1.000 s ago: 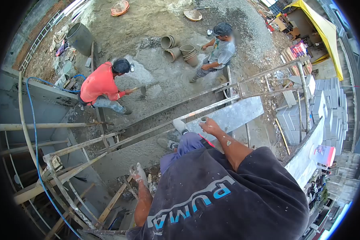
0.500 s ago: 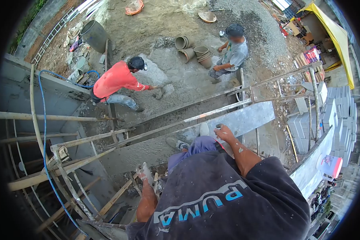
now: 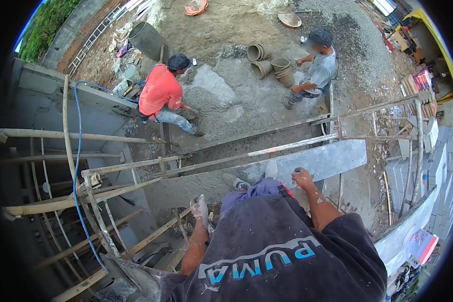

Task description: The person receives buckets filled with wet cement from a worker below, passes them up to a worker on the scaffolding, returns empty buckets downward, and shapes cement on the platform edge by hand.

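Observation:
Grey mortar coats my left hand (image 3: 200, 207), which hangs at the lower centre with its fingers apart and nothing in it. My right hand (image 3: 301, 177) hovers by the grey board (image 3: 332, 158), its fingers curled; whether they hold something small cannot be made out. Both my shoes stand beside the trough-like wooden form (image 3: 246, 146) with wet cement inside. Beyond it, a person in a red shirt (image 3: 160, 90) bends over the wet cement (image 3: 211, 95). Another person in a grey shirt (image 3: 321, 70) stands near the stacked buckets (image 3: 283, 73).
Bamboo poles (image 3: 50, 206) and a blue hose (image 3: 78, 166) cross the left side above a drop. A pole railing (image 3: 377, 108) runs to the right. Grey blocks (image 3: 440, 166) lie at the far right. A large drum (image 3: 147, 41) stands at the upper left.
The view has shifted, so the scene sits further right. The person in red has drawn the arm in closer to the body. My left hand has turned, its fingers pointing up.

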The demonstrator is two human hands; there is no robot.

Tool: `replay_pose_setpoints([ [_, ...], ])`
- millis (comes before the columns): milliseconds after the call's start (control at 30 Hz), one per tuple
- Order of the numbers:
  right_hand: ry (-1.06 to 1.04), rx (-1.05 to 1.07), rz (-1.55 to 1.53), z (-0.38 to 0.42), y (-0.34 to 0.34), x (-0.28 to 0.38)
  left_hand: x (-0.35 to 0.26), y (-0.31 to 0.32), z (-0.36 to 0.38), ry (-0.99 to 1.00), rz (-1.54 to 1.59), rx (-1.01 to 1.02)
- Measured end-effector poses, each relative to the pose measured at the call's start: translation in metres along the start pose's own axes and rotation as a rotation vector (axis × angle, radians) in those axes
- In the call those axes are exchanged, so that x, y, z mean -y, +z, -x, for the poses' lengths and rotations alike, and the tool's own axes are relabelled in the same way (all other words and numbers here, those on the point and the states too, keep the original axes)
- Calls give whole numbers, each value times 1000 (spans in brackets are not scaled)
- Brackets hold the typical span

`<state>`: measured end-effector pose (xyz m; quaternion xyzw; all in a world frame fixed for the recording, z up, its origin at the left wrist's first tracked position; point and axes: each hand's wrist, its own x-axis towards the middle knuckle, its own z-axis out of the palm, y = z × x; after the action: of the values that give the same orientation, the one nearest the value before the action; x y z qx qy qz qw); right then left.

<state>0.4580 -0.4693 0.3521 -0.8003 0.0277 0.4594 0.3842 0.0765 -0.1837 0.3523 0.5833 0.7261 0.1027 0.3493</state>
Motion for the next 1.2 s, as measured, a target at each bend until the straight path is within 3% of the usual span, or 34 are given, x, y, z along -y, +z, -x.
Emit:
replay_pose_setpoints([
  [167,-25,36,-28,-34,-14,-23,-34,6,11,64,63,-29],
  [367,0,49,18,-43,-32,7,-32,-3,24,-29,213,-94],
  [467,-9,62,11,-50,-35,12,-70,-23,56,-105,163,-64],
  [567,-18,69,-6,-55,-33,12,-16,-12,44,-60,111,-123],
  [667,-1,123,31,-57,-29,9,5,-11,41,-86,13,-96],
  [733,-4,92,16,-52,-26,6,10,-8,42,-126,108,-86],
  [967,34,93,75,-45,-23,-8,-31,-13,52,-92,213,-76],
  [1200,25,61,72,-37,-25,-1,-22,-9,38,-136,240,-35],
])
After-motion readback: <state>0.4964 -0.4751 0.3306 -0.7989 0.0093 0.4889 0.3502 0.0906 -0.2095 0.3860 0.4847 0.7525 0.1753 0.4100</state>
